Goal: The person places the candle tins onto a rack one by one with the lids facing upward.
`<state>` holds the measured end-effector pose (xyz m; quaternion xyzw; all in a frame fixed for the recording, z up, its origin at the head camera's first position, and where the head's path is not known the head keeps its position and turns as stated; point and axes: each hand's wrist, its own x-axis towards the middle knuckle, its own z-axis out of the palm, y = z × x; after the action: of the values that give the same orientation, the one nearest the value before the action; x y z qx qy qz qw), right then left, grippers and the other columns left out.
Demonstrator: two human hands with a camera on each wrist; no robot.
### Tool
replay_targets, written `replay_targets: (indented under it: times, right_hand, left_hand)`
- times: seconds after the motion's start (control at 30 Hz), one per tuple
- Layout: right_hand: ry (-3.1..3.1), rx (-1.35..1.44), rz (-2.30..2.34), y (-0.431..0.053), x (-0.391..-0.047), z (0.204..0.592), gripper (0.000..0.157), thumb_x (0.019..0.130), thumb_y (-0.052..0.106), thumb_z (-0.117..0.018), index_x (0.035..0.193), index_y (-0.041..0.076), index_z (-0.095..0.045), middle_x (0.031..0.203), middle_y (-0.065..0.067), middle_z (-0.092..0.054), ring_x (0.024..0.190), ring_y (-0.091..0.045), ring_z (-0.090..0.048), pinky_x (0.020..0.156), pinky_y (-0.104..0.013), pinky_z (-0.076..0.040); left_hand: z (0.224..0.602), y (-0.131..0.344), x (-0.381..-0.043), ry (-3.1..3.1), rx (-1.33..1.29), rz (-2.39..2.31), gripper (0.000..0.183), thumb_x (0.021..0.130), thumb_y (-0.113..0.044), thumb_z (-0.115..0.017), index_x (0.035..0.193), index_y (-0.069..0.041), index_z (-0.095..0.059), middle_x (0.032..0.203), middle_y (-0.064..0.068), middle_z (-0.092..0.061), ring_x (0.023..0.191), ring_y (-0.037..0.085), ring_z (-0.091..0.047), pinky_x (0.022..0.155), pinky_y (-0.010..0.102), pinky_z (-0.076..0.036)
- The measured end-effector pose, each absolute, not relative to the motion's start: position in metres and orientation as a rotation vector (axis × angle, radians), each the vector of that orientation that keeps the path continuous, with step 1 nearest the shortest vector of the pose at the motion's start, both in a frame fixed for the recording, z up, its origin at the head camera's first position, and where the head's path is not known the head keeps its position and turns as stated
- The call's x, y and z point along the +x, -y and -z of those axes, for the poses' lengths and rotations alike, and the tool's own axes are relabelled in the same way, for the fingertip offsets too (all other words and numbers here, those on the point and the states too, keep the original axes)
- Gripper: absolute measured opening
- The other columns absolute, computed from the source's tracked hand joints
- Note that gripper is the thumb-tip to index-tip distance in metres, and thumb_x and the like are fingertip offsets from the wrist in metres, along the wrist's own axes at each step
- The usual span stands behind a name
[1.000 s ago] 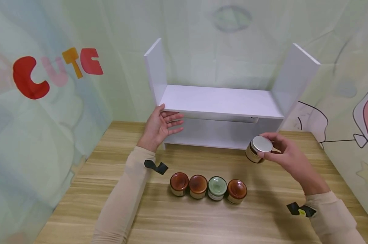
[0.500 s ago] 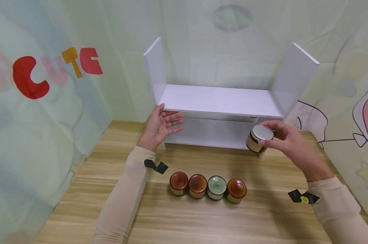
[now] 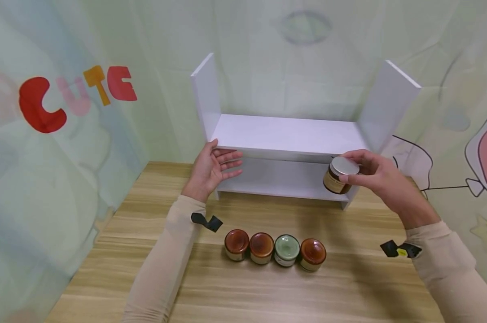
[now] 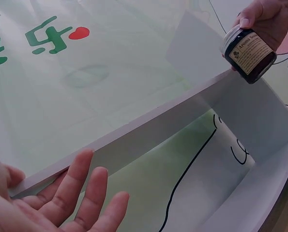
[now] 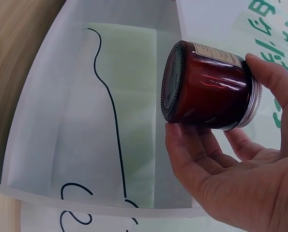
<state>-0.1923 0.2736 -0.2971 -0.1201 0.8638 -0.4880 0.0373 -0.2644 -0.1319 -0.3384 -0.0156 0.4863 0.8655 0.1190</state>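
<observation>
Pinching a squat amber glass jar point(image 3: 334, 182) near its smooth silver lid point(image 3: 346, 165), the right hand point(image 3: 382, 179) holds it just in front of the right end of the white shelf point(image 3: 285, 133). Its beige label point(image 4: 251, 54) begins "Aroma"; the smaller print is illegible. At the shelf's left end, the left hand point(image 3: 210, 171) has its thumb touching the flat board's front edge, the fingers relaxed and loosely spread below. In front of the shelf, four glossy, round-topped jars point(image 3: 261, 246), three russet and one green, line the wood-grained table point(image 3: 267, 294). Left of the shelf, the creased wall cloth point(image 3: 174, 67) spells "CUTE" in chunky letters point(image 3: 28, 96); behind the shelf are green Chinese characters point(image 4: 52, 35) beside a red heart point(image 4: 79, 33).
</observation>
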Motion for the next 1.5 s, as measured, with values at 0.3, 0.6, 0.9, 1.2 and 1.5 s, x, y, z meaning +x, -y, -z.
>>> replay_targets:
  times: [0.3,0.6,0.9,1.2,1.5]
  right_hand:
    - [-2.671,-0.419,1.511,-0.271,-0.200,0.283,0.044,0.095,0.027,-0.074,0.134,0.015,-0.057,0.122,-0.005,-0.063,0.105,-0.019,-0.060,0.087,-0.022,-0.050]
    - [-2.662,-0.447,1.506,-0.267,-0.208,0.274,0.044,0.095,0.028,-0.074,0.134,0.016,-0.057,0.122,-0.005,-0.063,0.105,-0.021,-0.061,0.088,-0.024,-0.050]
    - [-2.685,-0.410,1.504,-0.271,-0.215,0.267,0.045,0.095,0.031,-0.074,0.135,0.016,-0.058,0.122,-0.004,-0.062,0.107,-0.021,-0.059,0.088,-0.027,-0.048]
    - [-2.715,-0.375,1.492,-0.274,-0.217,0.258,0.050,0.095,0.034,-0.073,0.139,0.017,-0.054,0.126,-0.001,-0.060,0.111,-0.018,-0.056,0.088,-0.022,-0.044]
    - [-2.724,-0.270,1.413,-0.275,-0.224,0.252,0.060,0.094,0.041,-0.073,0.145,0.020,-0.048,0.130,0.004,-0.056,0.118,-0.014,-0.049,0.096,-0.030,-0.038]
  left_hand:
    - [0.339,0.132,-0.266,-1.432,-0.028,-2.531,0.050,0.109,-0.044,-0.037,0.109,-0.001,-0.063,0.091,0.007,-0.078,0.092,0.026,-0.073,0.079,0.044,-0.061]
    - [0.339,0.133,-0.267,-1.420,-0.052,-2.530,0.049,0.109,-0.044,-0.037,0.109,-0.002,-0.063,0.092,0.008,-0.078,0.099,0.029,-0.072,0.079,0.044,-0.061]
    - [0.339,0.130,-0.267,-1.419,-0.058,-2.525,0.049,0.109,-0.044,-0.038,0.110,-0.001,-0.062,0.092,0.008,-0.078,0.098,0.029,-0.072,0.079,0.044,-0.060]
    - [0.337,0.131,-0.269,-1.416,-0.037,-2.540,0.051,0.109,-0.044,-0.038,0.105,-0.002,-0.065,0.092,0.009,-0.078,0.089,0.026,-0.074,0.078,0.045,-0.061]
    - [0.339,0.132,-0.270,-1.421,-0.029,-2.531,0.051,0.109,-0.044,-0.036,0.105,-0.003,-0.065,0.093,0.008,-0.078,0.093,0.028,-0.073,0.079,0.045,-0.061]
